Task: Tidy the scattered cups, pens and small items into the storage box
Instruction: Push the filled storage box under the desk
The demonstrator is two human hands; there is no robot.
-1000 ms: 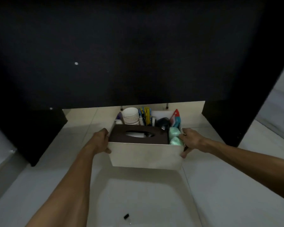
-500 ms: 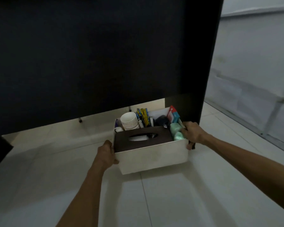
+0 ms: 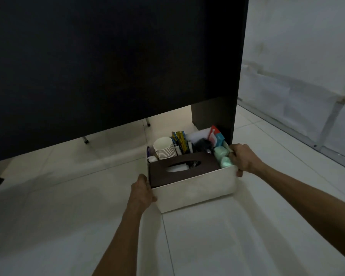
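**Packed box swung right**

Head view: in a second the storage box (image 3: 195, 186) had moved from mid-gap under the black table (image 3: 108, 66) to its right panel. Paper cups (image 3: 164, 147) and pens (image 3: 179, 141) were inside, so only stowing seemed left. The left hand (image 3: 142, 191) clasped its near corner and the right hand (image 3: 242, 159) its far rim.

One wide-angle camera, worn on the person's head, looks forward and steeply down onto the pale tiled floor (image 3: 227, 246); the storage box (image 3: 195, 188) shows close below it, near mid-frame.
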